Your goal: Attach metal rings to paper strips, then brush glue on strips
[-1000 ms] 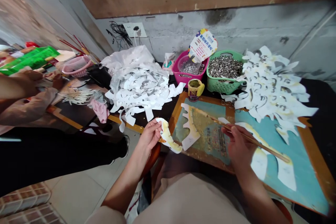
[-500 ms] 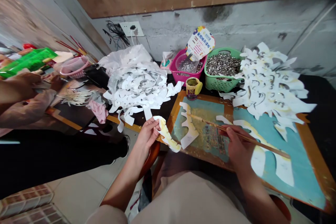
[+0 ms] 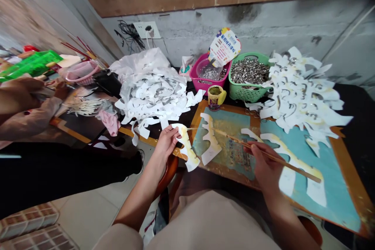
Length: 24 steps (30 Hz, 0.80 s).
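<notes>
The left hand [image 3: 166, 144] has its fingers [image 3: 173, 133] pinched on a paste-smeared white paper cutout [image 3: 186, 147]; beyond those fingertips sit a yellow paste pot [image 3: 215, 97], a pink basket [image 3: 195, 76] holding a clear bag of silver pieces, and a green basket [image 3: 238, 90] heaped with silver pieces, while the right hand [image 3: 264, 162] clenches a thin wooden stick [image 3: 234, 138].

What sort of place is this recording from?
Probably a small piecework workshop: heaps of cut white paper shapes, a green plastic basket of small metal parts, and a paste-smeared board beside a bare concrete wall.
</notes>
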Available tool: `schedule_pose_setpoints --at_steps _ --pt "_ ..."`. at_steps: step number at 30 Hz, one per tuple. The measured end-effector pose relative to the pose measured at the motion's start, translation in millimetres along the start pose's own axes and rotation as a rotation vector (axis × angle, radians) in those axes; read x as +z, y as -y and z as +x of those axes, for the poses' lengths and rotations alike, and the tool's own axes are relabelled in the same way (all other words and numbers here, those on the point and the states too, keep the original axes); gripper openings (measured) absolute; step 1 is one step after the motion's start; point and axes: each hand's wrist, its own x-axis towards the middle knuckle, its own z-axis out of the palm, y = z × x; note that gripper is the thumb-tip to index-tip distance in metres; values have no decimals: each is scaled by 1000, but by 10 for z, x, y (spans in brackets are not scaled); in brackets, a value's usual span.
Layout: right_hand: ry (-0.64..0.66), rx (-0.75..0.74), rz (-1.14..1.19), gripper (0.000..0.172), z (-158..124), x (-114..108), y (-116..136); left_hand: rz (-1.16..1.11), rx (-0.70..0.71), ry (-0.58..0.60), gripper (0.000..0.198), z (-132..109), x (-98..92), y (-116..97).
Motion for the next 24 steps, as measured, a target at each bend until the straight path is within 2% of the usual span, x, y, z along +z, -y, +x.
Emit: schedule_pose_setpoints --at_steps 5,8,10,12,14,16,19,21,24 --pt "39 28 -7 9 -140 30 43 166 81 -36 34 316 -18 30" --pt "89 52 -31 10 -199 36 64 266 186 -127 42 355 -39 26" --pt "133 66 -41 11 -222 6 57 432 341 -210 41 218 -83 40" --pt "178 76 -43 10 -240 -39 31 740 541 -289 30 -50 -151 111" --pt "224 101 -41 10 -259 -75 -1 921 591 -327 21 -385 -223 271" --pt "270 138 -55 13 -277 -80 -25 870 520 -362 25 -698 -270 510" --pt "341 159 -106 19 -303 -32 -28 580 302 -434 45 -1002 -255 885" --pt "382 158 -121 21 -317 5 -22 433 104 -374 52 -1089 -201 1044" --pt "384 190 -108 22 -311 9 -29 390 -37 -259 54 -1132 -111 1079"
